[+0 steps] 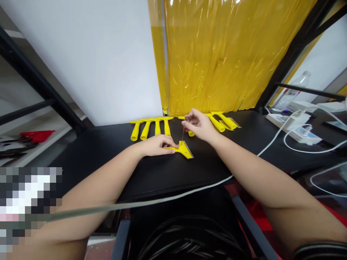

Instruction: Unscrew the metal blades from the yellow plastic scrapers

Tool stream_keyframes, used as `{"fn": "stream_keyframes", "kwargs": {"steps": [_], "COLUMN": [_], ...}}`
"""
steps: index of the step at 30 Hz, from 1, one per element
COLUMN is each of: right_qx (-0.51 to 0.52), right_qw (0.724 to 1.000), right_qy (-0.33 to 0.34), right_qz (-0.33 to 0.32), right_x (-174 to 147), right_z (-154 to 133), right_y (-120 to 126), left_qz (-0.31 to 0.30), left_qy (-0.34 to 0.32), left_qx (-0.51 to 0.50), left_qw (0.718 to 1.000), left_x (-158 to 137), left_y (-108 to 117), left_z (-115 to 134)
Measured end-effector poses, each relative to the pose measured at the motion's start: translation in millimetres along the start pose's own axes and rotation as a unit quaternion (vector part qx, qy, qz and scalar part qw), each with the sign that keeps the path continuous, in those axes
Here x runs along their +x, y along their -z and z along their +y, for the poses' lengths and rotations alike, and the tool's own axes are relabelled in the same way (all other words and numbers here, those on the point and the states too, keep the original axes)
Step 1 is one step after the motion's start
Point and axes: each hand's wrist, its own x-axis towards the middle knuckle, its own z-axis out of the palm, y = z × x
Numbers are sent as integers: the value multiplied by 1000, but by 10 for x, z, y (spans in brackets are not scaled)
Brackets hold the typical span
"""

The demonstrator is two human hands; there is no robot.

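One yellow scraper [186, 152] sits over the black table [157, 177], its handle gripped by the bent fingers of the left hand [156, 145]. Above the scraper's head, the right hand [201, 125] pinches a thin screwdriver [183, 134], shaft pointing down; its tip seems to meet the head, though it is too small to be sure. Beyond the scraper, to its left, four yellow tools [145, 130] lie in a row; well to its right is a white power strip [295, 133].
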Motion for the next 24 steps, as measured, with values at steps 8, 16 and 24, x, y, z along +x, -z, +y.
{"fn": "stream_keyframes", "kwargs": {"steps": [8,16,24], "right_qx": [83,231,436], "right_qw": [996,965,879], "right_qy": [-21,-97,-165], "right_qz": [29,-73,-97], "right_x": [75,67,-7], "right_z": [16,-60,-212], "right_y": [-97,-93,-274], "left_qz": [2,3,3], "left_qy": [-2,-6,0], "left_qx": [0,-1,-1], "left_qw": [1000,1000,1000], "left_x": [3,13,18], "left_y": [2,0,-5], "left_z": [-1,-18,5]}}
